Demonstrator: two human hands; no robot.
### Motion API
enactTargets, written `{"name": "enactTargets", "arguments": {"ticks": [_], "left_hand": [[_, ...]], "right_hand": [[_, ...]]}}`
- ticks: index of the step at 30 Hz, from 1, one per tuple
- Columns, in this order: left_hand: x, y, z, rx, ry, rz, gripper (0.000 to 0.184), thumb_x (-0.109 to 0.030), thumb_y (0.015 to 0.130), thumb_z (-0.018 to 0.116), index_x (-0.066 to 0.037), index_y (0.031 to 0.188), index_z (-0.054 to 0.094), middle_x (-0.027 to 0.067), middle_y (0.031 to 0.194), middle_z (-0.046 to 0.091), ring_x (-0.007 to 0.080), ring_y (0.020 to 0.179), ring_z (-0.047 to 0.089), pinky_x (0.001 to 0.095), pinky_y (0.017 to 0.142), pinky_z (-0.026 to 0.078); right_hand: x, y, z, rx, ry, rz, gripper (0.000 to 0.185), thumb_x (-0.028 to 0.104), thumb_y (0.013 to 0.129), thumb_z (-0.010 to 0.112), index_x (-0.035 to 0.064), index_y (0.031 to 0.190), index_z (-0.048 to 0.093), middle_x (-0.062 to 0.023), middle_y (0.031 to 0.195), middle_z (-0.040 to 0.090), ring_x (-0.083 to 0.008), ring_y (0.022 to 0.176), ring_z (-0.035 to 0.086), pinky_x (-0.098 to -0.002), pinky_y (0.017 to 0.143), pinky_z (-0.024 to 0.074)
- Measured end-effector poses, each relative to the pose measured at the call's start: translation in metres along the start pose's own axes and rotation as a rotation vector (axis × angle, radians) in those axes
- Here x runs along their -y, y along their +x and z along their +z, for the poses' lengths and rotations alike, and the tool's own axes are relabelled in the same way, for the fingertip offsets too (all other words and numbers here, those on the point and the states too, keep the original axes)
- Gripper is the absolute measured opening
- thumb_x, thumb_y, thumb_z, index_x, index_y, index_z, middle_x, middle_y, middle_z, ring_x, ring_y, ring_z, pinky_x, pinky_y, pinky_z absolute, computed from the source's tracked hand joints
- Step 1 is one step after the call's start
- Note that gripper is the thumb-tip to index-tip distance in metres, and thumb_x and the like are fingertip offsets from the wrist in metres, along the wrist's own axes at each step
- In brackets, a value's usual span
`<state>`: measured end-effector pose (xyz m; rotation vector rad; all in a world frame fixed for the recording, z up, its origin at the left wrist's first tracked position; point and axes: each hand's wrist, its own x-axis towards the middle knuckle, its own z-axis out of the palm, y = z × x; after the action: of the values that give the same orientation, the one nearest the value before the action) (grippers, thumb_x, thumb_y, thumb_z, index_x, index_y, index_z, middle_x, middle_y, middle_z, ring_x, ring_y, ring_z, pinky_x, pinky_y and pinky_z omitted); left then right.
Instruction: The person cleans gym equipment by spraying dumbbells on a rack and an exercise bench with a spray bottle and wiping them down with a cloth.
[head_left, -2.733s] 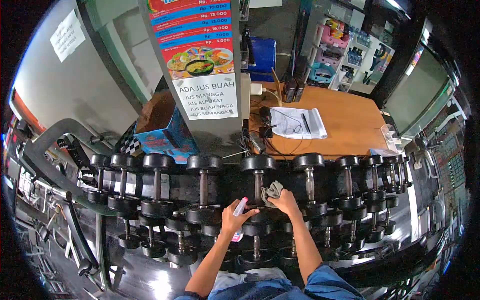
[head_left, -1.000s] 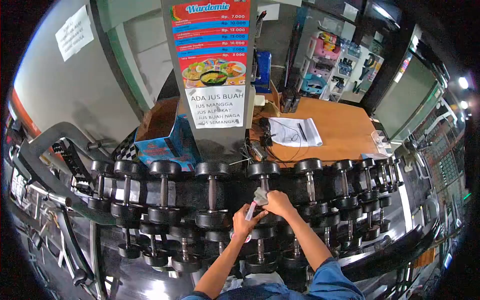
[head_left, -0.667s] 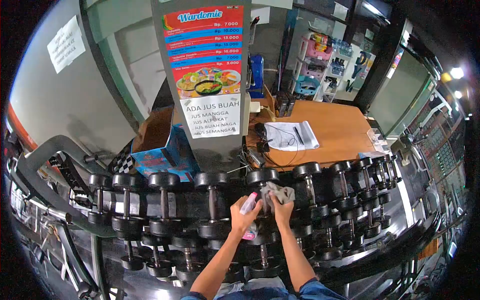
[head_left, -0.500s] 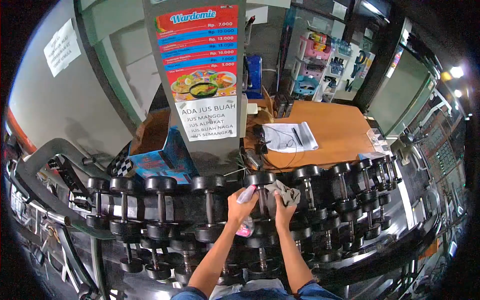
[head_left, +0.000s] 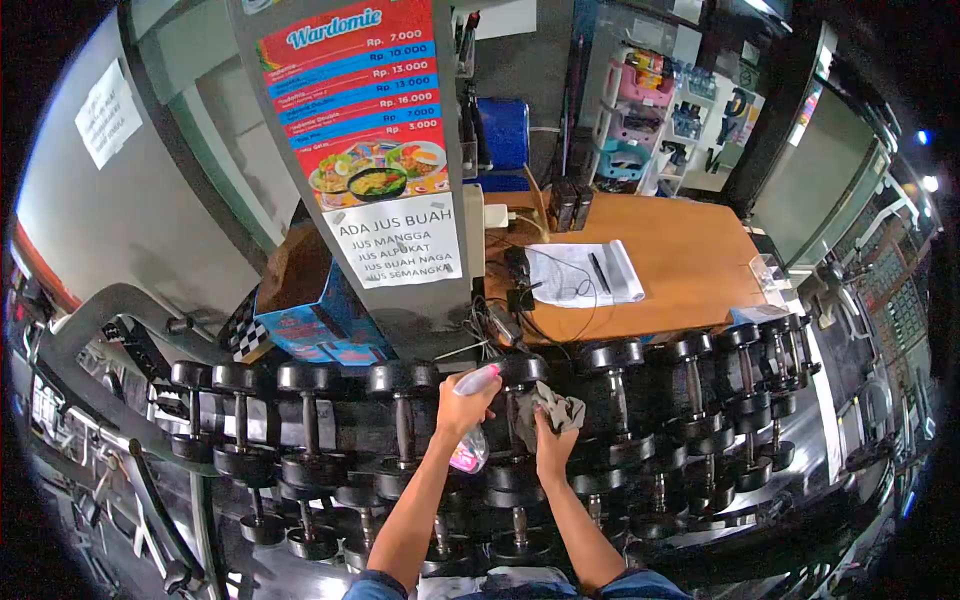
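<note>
My left hand (head_left: 463,405) is closed around a clear spray bottle (head_left: 468,452) with a pink label, its pale nozzle tilted up to the right. In my right hand (head_left: 556,440) is a crumpled grey cloth (head_left: 560,408). The cloth lies against the handle of a black dumbbell (head_left: 520,370) on the upper tier of the rack, at its right side. The bottle is just left of that dumbbell. Part of the dumbbell's handle is hidden by the cloth and my hands.
Rows of dumbbells (head_left: 612,400) extend to both sides on two tiers. Behind them stand a wooden desk (head_left: 690,250) with papers (head_left: 590,275) and cables, a pillar bearing a menu poster (head_left: 360,110), and a blue box (head_left: 325,320). Exercise equipment (head_left: 75,360) is at the left.
The view has shifted slightly. My left hand has raised and turned the spray bottle, so its nozzle shows more clearly. My right hand has moved slightly down with the cloth along the dumbbell handle.
</note>
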<state>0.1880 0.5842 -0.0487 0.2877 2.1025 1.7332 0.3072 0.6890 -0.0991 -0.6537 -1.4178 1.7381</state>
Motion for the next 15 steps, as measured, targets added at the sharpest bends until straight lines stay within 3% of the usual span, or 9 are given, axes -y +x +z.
{"name": "enactTargets", "arguments": {"ticks": [3,6,8,9,11,12,14,15], "left_hand": [[0.001,0.001,-0.002,-0.014,-0.001,0.016,0.032,-0.024,0.083,0.07,0.005,0.097,0.067,0.0062,0.062,0.063,0.0106,0.046,0.059,0.0265,0.043,0.048],[0.011,0.004,-0.003,-0.095,0.002,0.055,0.031,-0.021,0.082,0.07,0.005,0.1,0.067,0.0067,0.064,0.064,0.0106,0.047,0.059,0.0271,0.045,0.048],[0.021,0.008,-0.008,-0.168,0.072,0.073,0.03,-0.018,0.082,0.069,0.003,0.103,0.066,0.0077,0.069,0.065,0.0119,0.052,0.061,0.0285,0.049,0.05],[0.026,0.01,-0.008,-0.171,0.077,0.072,0.03,-0.018,0.082,0.069,0.003,0.103,0.066,0.0077,0.069,0.065,0.0119,0.052,0.061,0.0285,0.049,0.05],[0.04,0.014,-0.007,-0.257,0.039,0.037,0.028,-0.018,0.081,0.069,0.003,0.101,0.066,0.0089,0.071,0.066,0.0128,0.059,0.062,0.0292,0.052,0.051],[0.051,0.015,-0.007,-0.258,0.042,0.038,0.028,-0.018,0.081,0.069,0.003,0.101,0.066,0.0089,0.071,0.066,0.0128,0.059,0.062,0.0292,0.052,0.051],[0.065,0.021,-0.006,-0.319,0.108,0.178,0.019,-0.015,0.086,0.065,0.0,0.098,0.069,-0.0005,0.074,0.064,0.0068,0.064,0.054,0.0266,0.056,0.046],[0.061,0.021,-0.007,-0.319,0.11,0.184,0.019,-0.015,0.086,0.065,0.0,0.098,0.069,-0.0005,0.074,0.064,0.0068,0.064,0.054,0.0266,0.056,0.046]], "right_hand": [[-0.001,0.001,0.0,-0.01,0.027,0.066,0.018,0.005,0.088,0.066,-0.0031,0.101,0.056,-0.0085,0.103,0.061,-0.0169,0.094,0.058,-0.0302,0.084,0.0444],[-0.003,0.012,-0.001,0.025,-0.155,-0.051,0.023,0.007,0.085,0.07,-0.0032,0.1,0.056,-0.0097,0.103,0.061,-0.0163,0.094,0.059,-0.0295,0.081,0.0462],[0.011,0.03,0.007,0.155,-0.393,-0.228,0.025,0.008,0.083,0.072,-0.0022,0.1,0.056,-0.0099,0.097,0.059,-0.0169,0.087,0.057,-0.0291,0.079,0.0451],[0.02,0.04,0.018,0.183,-0.429,-0.286,0.026,0.009,0.078,0.075,-0.001,0.096,0.06,-0.0109,0.095,0.06,-0.0213,0.087,0.062,-0.0315,0.076,0.0484],[0.026,0.057,0.036,0.314,-0.748,-0.533,0.026,0.015,0.077,0.073,0.0049,0.1,0.064,-0.0133,0.101,0.064,-0.0289,0.084,0.066,-0.0351,0.073,0.0535],[0.027,0.06,0.043,0.313,-0.746,-0.532,0.026,0.015,0.077,0.073,0.0049,0.1,0.064,-0.0133,0.101,0.064,-0.0289,0.084,0.066,-0.0351,0.073,0.0535],[0.026,0.066,0.056,0.536,-0.965,-0.672,0.028,0.02,0.075,0.073,0.0076,0.1,0.066,-0.0121,0.101,0.066,-0.0325,0.083,0.066,-0.0387,0.071,0.0548],[0.024,0.069,0.055,0.532,-0.962,-0.675,0.028,0.02,0.075,0.073,0.0076,0.1,0.066,-0.0121,0.101,0.066,-0.0325,0.083,0.066,-0.0387,0.071,0.0548]]}}
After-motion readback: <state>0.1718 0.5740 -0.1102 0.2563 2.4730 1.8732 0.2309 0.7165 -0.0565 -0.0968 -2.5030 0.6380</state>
